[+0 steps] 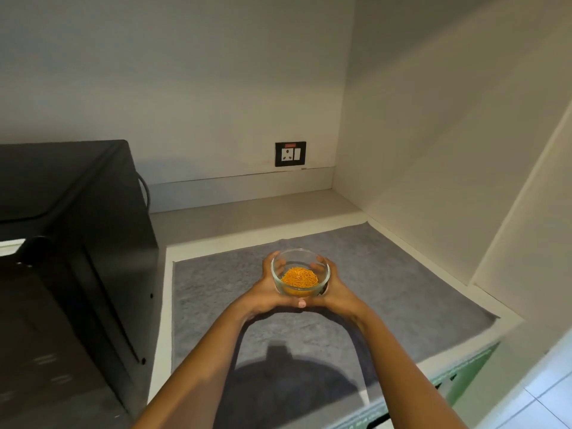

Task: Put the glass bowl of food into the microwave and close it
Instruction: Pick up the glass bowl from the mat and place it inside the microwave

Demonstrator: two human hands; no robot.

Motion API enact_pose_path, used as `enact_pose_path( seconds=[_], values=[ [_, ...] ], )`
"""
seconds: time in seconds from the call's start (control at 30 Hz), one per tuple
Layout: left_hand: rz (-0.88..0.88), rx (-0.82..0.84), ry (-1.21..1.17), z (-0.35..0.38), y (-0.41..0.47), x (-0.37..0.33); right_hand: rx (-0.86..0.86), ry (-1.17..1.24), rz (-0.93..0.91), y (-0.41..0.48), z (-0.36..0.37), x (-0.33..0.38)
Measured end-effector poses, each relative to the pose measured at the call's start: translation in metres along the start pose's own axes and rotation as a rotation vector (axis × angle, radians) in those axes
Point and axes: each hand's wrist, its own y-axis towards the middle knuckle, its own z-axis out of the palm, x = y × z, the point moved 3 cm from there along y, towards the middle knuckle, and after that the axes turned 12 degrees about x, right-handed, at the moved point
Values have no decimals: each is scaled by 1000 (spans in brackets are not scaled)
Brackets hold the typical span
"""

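Two-handed cradle on glass bowl [300, 271], held just above grey mat [402, 292] on the surface [247, 221], roughly centre frame. Whether bowl base clears the mat or rests on it: hard to tell; shadow below the forearms suggests lifted. Orange shredded food [299, 277] heaped in the bottom, well under the rim, so low spill risk if kept level. Bowl upright, rim level.

Left hand [263, 289] wrapped round the left wall, right hand [335, 289] round the right wall; fingers [322, 262] curled over the far side, seen partly through the glass. Thumbs meeting at the near underside. Both hands clamped on the bowl, fingers spread only as wide as the bowl's girth, no gap showing between palm and glass. Likely both hands used because smooth glass is slippery and an even grip keeps the contents flat.

Microwave [77, 243] black, at left on the same surface, well apart from bowl. Front at lower left dark and blurred; door seems swung open, not certain. Cavity not clearly visible.

Wall socket [290, 153] on back wall, behind bowl, unrelated.

Step judged: carry phase, bowl picked up, not yet in microwave. Next move calls for swinging left toward the opening, keeping bowl level.
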Motion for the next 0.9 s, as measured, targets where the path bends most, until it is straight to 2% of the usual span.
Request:
enact_pose_path(
  seconds=[0.27, 0.4, 0.9],
  values=[
    [50, -66, -36, -1, -52, -17, -3, -39, -44, -32, 37, 30],
    [48, -71, -51, 0, -93, -22, -13, -161, -34, -53, 66, 37],
    [30, -48, -64, 13, -281, -17, 50, -40, -48, -164, 220, 60]
  ],
)
